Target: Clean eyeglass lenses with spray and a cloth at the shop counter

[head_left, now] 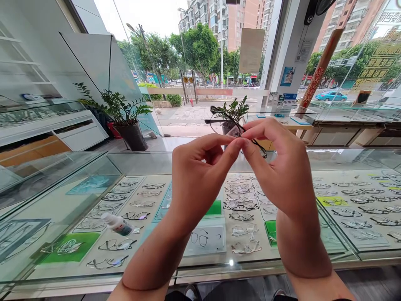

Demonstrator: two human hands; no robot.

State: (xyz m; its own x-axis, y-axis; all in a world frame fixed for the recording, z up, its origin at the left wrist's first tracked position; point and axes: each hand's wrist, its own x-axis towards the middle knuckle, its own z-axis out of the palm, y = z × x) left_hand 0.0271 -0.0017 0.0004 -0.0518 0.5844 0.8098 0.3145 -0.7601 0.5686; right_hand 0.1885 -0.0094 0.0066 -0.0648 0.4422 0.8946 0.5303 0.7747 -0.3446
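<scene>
A pair of dark, thin-rimmed eyeglasses (214, 121) is held up above the glass counter, tilted, with one round lens and the dark temple ends showing on the left. My left hand (197, 175) has thumb and forefinger pinched close to the middle of the frame. My right hand (282, 163) pinches the same area from the other side, its thumb tip against the left thumb. Fingers cover the bridge and most of the second lens, so the exact contact there is hidden. On the counter below, left of my left forearm, stands a small white bottle (116, 224) with a label.
Under me runs a glass display case (200, 262) holding rows of eyeglasses (241, 205) and green mats (70, 246). Potted plants (134, 136) stand beyond it, before a large window onto a street. More display counters (335, 119) are at the right rear.
</scene>
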